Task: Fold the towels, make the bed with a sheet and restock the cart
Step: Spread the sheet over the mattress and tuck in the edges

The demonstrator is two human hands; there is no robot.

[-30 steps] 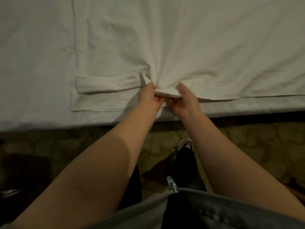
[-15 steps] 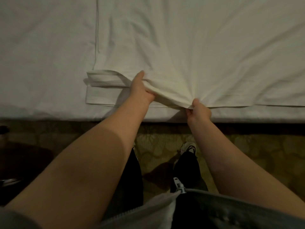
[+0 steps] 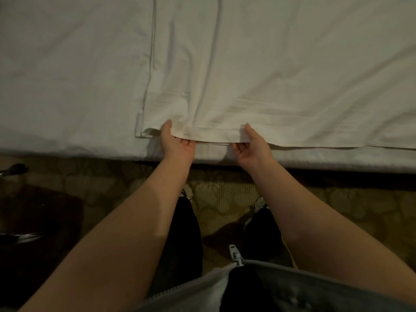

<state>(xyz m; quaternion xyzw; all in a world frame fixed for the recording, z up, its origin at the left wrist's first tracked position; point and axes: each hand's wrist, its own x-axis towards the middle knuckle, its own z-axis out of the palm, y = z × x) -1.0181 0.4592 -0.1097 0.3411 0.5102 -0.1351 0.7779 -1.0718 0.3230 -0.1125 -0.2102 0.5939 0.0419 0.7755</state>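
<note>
A white sheet [image 3: 281, 75] lies spread over the bed [image 3: 56, 86], its near edge running along the mattress side. My left hand [image 3: 174, 143] holds that near edge palm up, thumb on top of the fabric and fingers beneath it. My right hand [image 3: 252, 145] pinches the same edge a short way to the right, thumb on top. The stretch of hem between the hands is lifted slightly off the mattress. The sheet's left edge [image 3: 149, 75] runs away from me, ending in a small folded corner [image 3: 141, 129] just left of my left hand.
Patterned carpet [image 3: 225, 199] lies between me and the bed. My legs in black trousers and my shoes stand on it. A dark object with metal parts [image 3: 20, 235] sits on the floor at the left. My grey zipped jacket fills the bottom edge.
My hands have moved apart along the sheet's near edge. The folded-over flap at the left corner has been drawn out flat and the bunched fabric smoothed.
</note>
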